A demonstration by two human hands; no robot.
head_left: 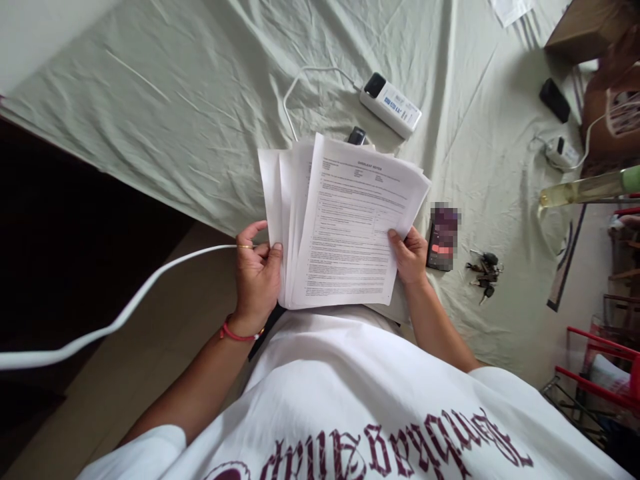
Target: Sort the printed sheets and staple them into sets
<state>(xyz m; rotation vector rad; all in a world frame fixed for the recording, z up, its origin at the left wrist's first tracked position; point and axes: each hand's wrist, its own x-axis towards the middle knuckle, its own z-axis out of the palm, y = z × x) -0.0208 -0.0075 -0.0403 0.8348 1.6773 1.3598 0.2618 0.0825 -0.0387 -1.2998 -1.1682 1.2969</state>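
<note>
A fanned stack of printed paper sheets (350, 233) is held up before my shirt, over the near edge of the cloth-covered table. My left hand (257, 270) pinches the stack's lower left edge, thumb on top. At the right edge my right hand (410, 253) grips the papers, its thumb pressed on the front page. That page carries a heading and dense lines of text, too small to read fully. Just right of my right hand lies a phone (443, 237) with its screen lit and partly blurred. A small black object (357, 136) shows behind the top edge of the papers.
A white power bank (391, 105) with a cable sits beyond the papers. Keys (484, 275) lie right of the phone. Farther right are a black object (555, 100), a white device (562, 153), a bottle (585, 190) and another person's hand (620, 63). A white cable (120, 320) crosses at left.
</note>
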